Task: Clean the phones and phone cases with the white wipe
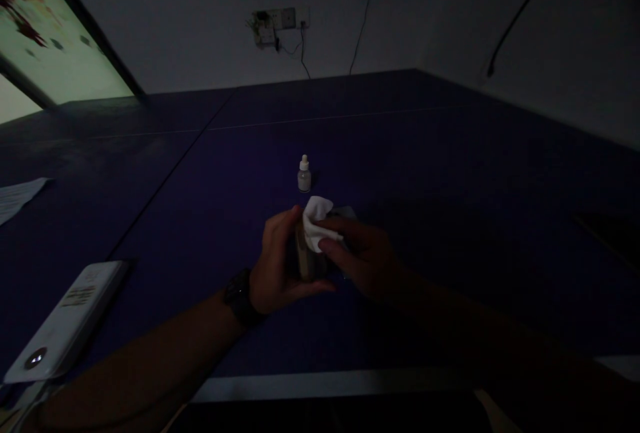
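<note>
My left hand, with a dark watch on its wrist, grips a small block-like object with a tan side. Its thumb and fingers press on opposite ends; the dim light hides what kind of object it is. A crumpled white tissue is pinched in my right hand and lies against the top of that object. Just beyond both hands, a small dropper bottle with a white cap stands upright on the dark blue table. Something pale and partly see-through shows behind my right fingers, mostly covered.
At the left lies a white power bank with a lit round display, and farther back a sheet of paper. A dark flat thing is at the right edge. Wall sockets with cables are behind the table.
</note>
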Available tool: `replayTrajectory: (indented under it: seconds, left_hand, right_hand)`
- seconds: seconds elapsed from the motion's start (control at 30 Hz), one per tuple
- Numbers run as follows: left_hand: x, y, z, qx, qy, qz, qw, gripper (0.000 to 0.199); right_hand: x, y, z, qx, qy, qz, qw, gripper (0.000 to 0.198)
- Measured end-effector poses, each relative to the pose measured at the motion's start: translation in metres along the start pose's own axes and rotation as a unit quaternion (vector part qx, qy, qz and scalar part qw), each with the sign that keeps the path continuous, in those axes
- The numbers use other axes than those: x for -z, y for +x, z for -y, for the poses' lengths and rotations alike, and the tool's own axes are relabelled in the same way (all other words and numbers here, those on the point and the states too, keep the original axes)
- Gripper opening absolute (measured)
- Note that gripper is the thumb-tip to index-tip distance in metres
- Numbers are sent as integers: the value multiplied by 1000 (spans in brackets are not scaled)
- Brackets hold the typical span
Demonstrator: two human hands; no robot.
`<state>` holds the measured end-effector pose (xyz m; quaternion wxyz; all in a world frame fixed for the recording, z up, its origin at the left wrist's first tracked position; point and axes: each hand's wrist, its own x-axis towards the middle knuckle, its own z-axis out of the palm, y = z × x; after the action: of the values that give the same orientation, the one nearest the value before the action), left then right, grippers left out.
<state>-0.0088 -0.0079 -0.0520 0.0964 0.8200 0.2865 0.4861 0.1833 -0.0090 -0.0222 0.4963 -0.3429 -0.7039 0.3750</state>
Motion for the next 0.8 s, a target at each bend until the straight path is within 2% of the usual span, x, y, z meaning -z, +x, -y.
replayTrajectory:
  seconds: [0.1,0.23,0.33,0.5,0.57,0.7,0.8]
  left_hand:
    - [0,0,-1,1,32,6,999,115]
    - [-2,-1,1,-36,67,21,997,116]
    - [-5,-1,2,-68,57,11,996,116]
    - [-7,0,3,-103,24,24,994,119]
    - [-6,0,2,-109,32,28,993,120]
    - [-5,0,5,-58,44,8,997,115]
    - [-4,1,8,-42,33,5,999,115]
  right_hand:
    - [-1,-1,-1,-52,74,29,995,21]
    - [3,2,-3,-105,183,93,973,14]
    - [10,5,0,-100,212,146,961,12]
    - [25,7,6,-54,183,229,955,19]
    - [29,8,6,-23,156,220,963,16]
    - [31,7,3,18,108,136,985,8]
    - [28,4,1,43,93,157,982,6]
